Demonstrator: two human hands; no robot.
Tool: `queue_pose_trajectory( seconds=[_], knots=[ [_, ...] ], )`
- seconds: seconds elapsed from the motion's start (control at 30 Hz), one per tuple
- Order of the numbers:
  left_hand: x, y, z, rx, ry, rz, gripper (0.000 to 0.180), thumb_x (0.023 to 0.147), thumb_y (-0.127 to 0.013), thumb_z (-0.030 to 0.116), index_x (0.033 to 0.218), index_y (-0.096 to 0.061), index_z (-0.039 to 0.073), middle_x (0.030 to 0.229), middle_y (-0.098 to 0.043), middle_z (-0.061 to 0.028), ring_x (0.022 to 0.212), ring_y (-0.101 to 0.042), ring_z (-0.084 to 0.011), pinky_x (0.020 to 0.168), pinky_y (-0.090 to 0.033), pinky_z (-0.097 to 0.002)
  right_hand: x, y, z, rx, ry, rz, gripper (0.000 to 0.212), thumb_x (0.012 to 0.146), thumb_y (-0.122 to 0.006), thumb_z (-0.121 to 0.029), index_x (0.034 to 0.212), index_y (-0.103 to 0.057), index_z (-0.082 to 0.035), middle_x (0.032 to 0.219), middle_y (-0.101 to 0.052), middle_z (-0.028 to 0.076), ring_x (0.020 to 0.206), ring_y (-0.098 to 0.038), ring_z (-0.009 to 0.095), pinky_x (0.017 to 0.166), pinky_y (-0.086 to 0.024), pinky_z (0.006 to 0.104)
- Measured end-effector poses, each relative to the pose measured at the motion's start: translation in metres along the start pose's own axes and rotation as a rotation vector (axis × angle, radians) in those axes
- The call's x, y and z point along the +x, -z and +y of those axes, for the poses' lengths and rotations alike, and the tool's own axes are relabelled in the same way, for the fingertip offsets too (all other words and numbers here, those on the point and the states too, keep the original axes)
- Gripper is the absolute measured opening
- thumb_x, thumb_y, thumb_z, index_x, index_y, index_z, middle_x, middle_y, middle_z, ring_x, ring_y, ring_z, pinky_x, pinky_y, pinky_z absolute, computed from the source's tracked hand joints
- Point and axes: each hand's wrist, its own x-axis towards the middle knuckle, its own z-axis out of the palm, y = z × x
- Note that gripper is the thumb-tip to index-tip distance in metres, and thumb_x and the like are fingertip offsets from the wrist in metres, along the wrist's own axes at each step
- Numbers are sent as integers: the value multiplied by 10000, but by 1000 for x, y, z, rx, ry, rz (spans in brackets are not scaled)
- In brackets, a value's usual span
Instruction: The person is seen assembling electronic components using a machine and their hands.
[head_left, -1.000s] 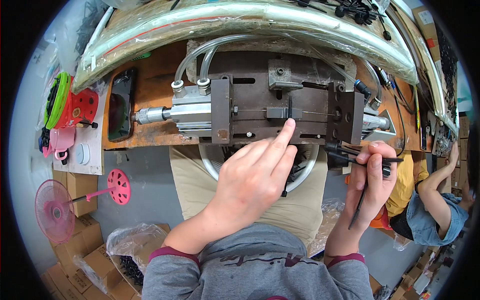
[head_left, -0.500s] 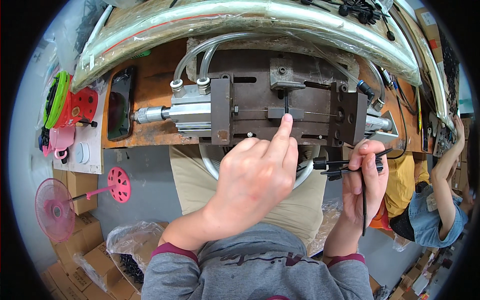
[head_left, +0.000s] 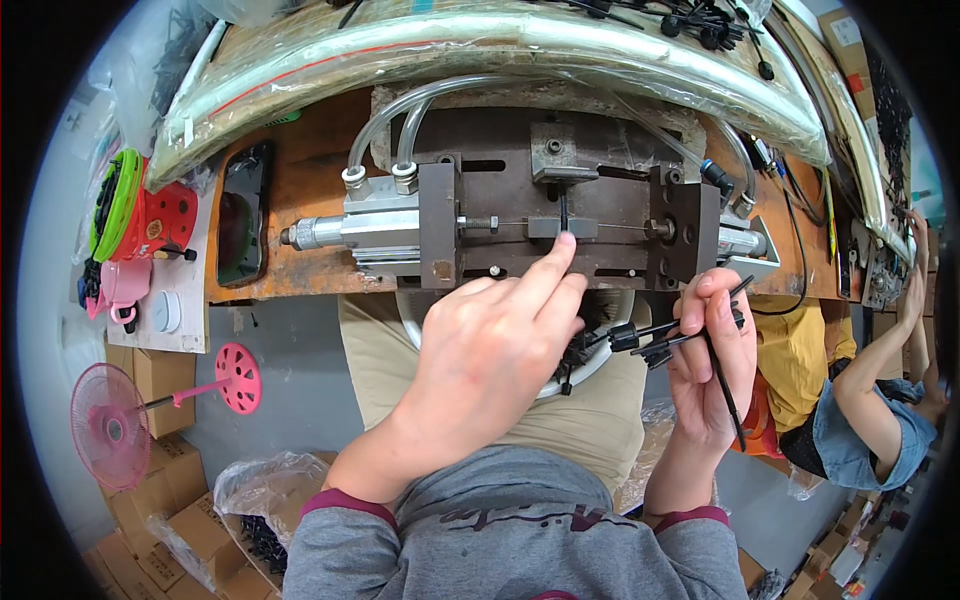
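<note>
My left hand (head_left: 500, 345) reaches over the front of a dark metal fixture (head_left: 610, 205), index finger stretched out. That fingertip touches the lower end of a thin black rod (head_left: 563, 205), which lies across a small grey block (head_left: 590, 229) and runs up to a metal bracket (head_left: 555, 172). Its thumb is hidden. In my right hand (head_left: 715, 350), closed at the right of the fixture, are several thin black rods with thicker black ends (head_left: 622, 338). On the block's left, a threaded tip (head_left: 482, 223) sticks out of the side plate; a bolt (head_left: 660, 230) faces it from the right.
Air cylinders (head_left: 385, 225) with clear hoses flank the fixture. Left of it are a phone (head_left: 243, 215), a red basket (head_left: 170, 215) and a pink fan (head_left: 112, 425). A white-rimmed container (head_left: 600, 378) with black parts sits at my lap. Another person (head_left: 870, 420) works at far right.
The threaded tip on the left has slid out toward the grey block, and the right bolt has come slightly inward. My right hand has shifted a little left, its rods tilting. The view has moved slightly.
</note>
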Motion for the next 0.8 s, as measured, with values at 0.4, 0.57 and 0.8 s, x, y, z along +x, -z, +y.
queue_pose_trajectory(
  seconds=[0.4, 0.57, 0.8],
  knots=[
    [-13, 9, 8, -613, -83, 128, 399, 661, -870, 120, 1041, -763, 62, 945, -716, -65, 825, -698, -221, 683, -560, -321, -4, -18, 9, -90, -133, -76, 199, 1012, -590, -159, 1094, -603, 22, 821, -642, 104, 485, -403, 24, 424, -286, 176],
    [-17, 3, 12, -609, -20, 171, 398, 670, -875, 97, 1045, -757, 37, 975, -727, -96, 849, -713, -220, 697, -579, -303, -3, -21, 15, -117, -134, -37, 250, 1021, -579, -180, 1147, -610, 33, 868, -659, 100, 497, -429, 28, 438, -316, 167],
    [-21, 11, 8, -742, 24, 124, 418, 676, -871, 62, 1071, -748, 0, 1040, -737, -148, 889, -728, -238, 747, -591, -317, -2, -14, 18, -133, -160, -53, 277, 1025, -571, -193, 1170, -610, 40, 932, -680, 108, 507, -461, 34, 435, -340, 174]
  ],
)
